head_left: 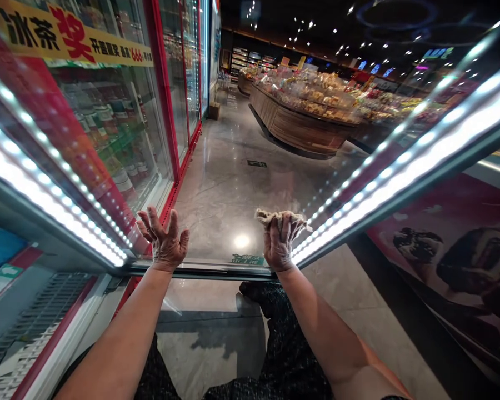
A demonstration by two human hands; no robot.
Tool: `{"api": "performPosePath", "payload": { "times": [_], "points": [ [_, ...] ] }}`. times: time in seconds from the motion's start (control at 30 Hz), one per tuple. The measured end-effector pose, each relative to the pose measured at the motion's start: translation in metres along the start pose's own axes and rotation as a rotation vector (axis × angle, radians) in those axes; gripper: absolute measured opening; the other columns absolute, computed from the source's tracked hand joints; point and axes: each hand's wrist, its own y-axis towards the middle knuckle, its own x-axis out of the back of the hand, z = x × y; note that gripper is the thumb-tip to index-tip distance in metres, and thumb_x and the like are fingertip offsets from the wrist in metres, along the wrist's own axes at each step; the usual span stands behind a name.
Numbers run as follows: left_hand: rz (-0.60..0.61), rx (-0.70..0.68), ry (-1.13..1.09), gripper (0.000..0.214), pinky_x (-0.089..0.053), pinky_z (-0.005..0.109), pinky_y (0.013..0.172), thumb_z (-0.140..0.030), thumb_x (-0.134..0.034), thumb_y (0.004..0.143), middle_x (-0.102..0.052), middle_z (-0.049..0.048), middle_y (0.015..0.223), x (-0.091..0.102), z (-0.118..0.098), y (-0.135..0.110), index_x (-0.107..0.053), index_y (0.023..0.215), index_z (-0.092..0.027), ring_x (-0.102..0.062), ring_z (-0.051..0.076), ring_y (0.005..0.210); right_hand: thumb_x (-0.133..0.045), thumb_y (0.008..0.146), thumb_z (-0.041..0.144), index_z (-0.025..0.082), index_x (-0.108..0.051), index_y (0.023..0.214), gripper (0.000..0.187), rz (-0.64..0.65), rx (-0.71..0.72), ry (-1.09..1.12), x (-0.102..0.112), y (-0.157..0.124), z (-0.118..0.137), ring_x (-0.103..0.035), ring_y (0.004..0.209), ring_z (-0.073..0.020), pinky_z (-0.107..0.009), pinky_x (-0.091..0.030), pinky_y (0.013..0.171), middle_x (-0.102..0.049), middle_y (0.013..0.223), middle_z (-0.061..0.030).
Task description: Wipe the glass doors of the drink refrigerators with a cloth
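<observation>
In front of me stands an open glass door [220, 183] with bright light strips along both sides. My left hand [165, 241] is raised at the lower left of the pane, fingers spread, holding nothing; whether it touches the glass I cannot tell. Under the fingers of my right hand [279, 244] is a crumpled beige cloth [270, 214], which appears pressed against the pane near its lower right. Just below both hands runs the dark bottom frame [208, 271] of the door.
At the left, a red-framed glass cooler [166, 83] holds bottles. A wire shelf [33, 316] shows at the lower left. Beyond the glass, a wooden display stand [295, 119] carries packaged goods. A pink panel with food pictures [454, 244] is at the right.
</observation>
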Motion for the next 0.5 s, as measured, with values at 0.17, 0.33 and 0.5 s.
{"api": "performPosePath", "payload": {
  "times": [0.17, 0.33, 0.5],
  "points": [
    [-0.046, 0.023, 0.043, 0.069, 0.003, 0.068, 0.122, -0.054, -0.048, 0.096, 0.017, 0.0048, 0.172, 0.005, -0.001, 0.004, -0.04, 0.158, -0.026, 0.021, 0.039, 0.156, -0.053, 0.098, 0.022, 0.027, -0.04, 0.157, 0.061, -0.055, 0.037, 0.025, -0.007, 0.0, 0.015, -0.006, 0.16, -0.0334, -0.066, -0.015, 0.124, -0.017, 0.172, -0.012],
    [-0.05, 0.022, 0.071, 0.069, 0.001, 0.07, 0.121, -0.055, -0.045, 0.097, 0.02, 0.0045, 0.171, 0.009, 0.0, 0.006, -0.037, 0.16, -0.027, 0.018, 0.041, 0.156, -0.057, 0.093, 0.016, 0.033, -0.06, 0.142, 0.052, 0.09, 0.14, 0.037, -0.021, -0.031, 0.033, -0.002, 0.16, -0.0297, -0.064, -0.014, 0.126, -0.038, 0.164, -0.0061],
    [-0.097, 0.016, 0.096, 0.073, 0.003, 0.07, 0.12, -0.055, -0.046, 0.097, 0.027, 0.009, 0.169, 0.014, 0.006, 0.011, -0.035, 0.16, -0.02, 0.021, 0.042, 0.155, -0.055, 0.095, 0.017, 0.029, -0.051, 0.15, 0.057, -0.001, 0.096, 0.074, -0.012, 0.009, 0.041, -0.004, 0.16, -0.033, -0.065, -0.015, 0.125, -0.023, 0.17, -0.0084]
  ]
}}
